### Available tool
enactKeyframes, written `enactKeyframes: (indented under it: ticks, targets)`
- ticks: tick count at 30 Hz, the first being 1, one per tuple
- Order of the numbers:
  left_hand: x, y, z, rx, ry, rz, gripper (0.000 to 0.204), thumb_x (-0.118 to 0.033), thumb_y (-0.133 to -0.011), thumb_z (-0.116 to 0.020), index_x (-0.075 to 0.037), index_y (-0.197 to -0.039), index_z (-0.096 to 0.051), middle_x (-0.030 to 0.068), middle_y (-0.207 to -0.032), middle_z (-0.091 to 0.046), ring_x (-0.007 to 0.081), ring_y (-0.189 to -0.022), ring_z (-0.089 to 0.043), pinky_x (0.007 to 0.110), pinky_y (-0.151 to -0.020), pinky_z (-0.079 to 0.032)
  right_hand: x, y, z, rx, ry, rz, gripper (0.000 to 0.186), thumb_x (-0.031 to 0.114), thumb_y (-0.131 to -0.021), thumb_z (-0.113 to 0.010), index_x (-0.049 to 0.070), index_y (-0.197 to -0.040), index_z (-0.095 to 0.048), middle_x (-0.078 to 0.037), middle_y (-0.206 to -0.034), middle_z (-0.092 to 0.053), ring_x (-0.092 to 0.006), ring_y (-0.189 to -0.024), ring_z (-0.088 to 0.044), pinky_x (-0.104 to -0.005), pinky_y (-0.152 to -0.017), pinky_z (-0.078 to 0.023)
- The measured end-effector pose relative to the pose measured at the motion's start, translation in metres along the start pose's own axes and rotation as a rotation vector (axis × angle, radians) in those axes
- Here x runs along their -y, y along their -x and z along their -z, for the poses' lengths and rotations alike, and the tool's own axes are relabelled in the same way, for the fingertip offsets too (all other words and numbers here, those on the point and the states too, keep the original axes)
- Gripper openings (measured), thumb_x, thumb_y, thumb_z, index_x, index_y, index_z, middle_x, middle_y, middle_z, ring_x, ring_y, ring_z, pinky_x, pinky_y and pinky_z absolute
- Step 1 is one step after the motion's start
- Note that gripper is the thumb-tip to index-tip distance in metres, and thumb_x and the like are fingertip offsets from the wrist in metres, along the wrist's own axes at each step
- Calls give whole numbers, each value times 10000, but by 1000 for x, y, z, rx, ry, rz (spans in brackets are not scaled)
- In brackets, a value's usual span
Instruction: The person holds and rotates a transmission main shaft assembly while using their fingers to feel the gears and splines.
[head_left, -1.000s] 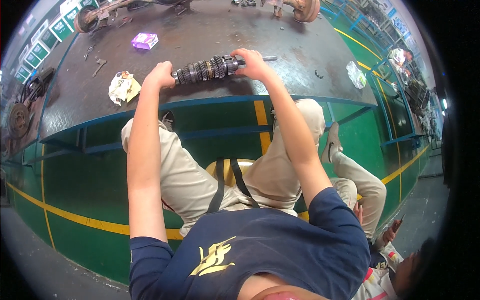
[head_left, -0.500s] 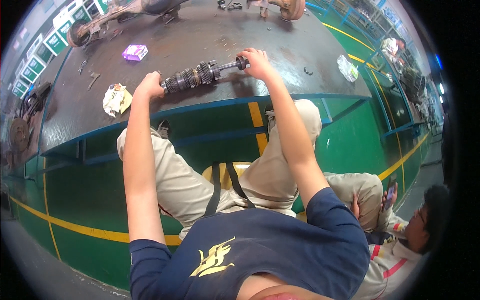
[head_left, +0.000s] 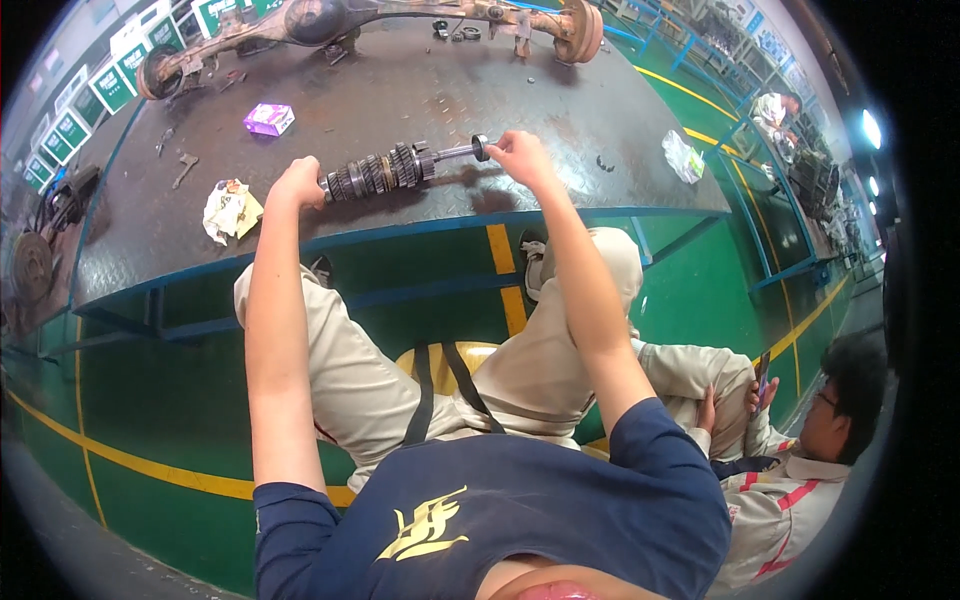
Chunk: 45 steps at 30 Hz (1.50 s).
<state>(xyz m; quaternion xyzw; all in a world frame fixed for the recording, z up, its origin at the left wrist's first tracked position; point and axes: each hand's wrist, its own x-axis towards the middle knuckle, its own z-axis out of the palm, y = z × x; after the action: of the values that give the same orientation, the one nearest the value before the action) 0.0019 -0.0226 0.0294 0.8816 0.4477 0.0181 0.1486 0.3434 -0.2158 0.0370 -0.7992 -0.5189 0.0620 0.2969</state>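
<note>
A gear shaft (head_left: 385, 173) with several dark toothed gears lies lengthwise near the front edge of the worktable. My left hand (head_left: 300, 184) is closed round its left end, hiding that tip. From the gears a bare thin rod runs right to a round bearing-like ring (head_left: 480, 148). My right hand (head_left: 520, 158) pinches this ring at its right side with thumb and fingers. Whether the ring is loose on the rod I cannot tell.
A rusty axle housing (head_left: 320, 20) spans the table's far side. On the dark worktable (head_left: 350, 115) are a purple box (head_left: 269, 119), crumpled paper (head_left: 230, 211), a wrench-like tool (head_left: 185, 169) and a plastic bag (head_left: 683, 157). A seated person (head_left: 800, 450) holds a phone at my right.
The view has tilted, so the table sits lower in the picture. My right hand has shifted from over the ring to its right side. My left hand stays on the shaft's end.
</note>
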Motion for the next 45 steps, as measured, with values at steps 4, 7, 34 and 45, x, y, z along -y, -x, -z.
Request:
enactKeyframes:
  ticks: [4,7,34,45]
  targets:
    - [4,3,2,29,-25,18,439,1,-550,-812,42,-965,-676,238,-1009,-696,351,-982,-686,399,-822,-563,17,4,-16,-7,92,-16,405,380,-807,-701,-17,-889,-718,-223,-858,-700,-376,-870,-679,-430,-799,-531]
    - [1,6,3,22,-8,30,412,-3,-555,-818,42,-944,-690,242,-1001,-697,357,-980,-685,407,-835,-563,25,7,-17,-29,121,-29,356,310,-790,-690,-36,-871,-710,-242,-844,-689,-388,-861,-675,-433,-796,-530]
    - [-5,9,7,35,-30,56,426,-5,-586,-813,45,-986,-675,238,-1059,-687,358,-1030,-670,405,-864,-557,55,15,-64,-29,202,47,330,292,-814,-680,-21,-921,-690,-244,-930,-683,-405,-915,-666,-475,-838,-532]
    - [0,2,2,35,-17,20,459,-35,-545,-826,47,-966,-664,253,-995,-691,366,-973,-686,410,-829,-557,41,13,-62,-110,146,4,305,269,-794,-674,-26,-869,-694,-246,-880,-687,-409,-881,-677,-481,-817,-543]
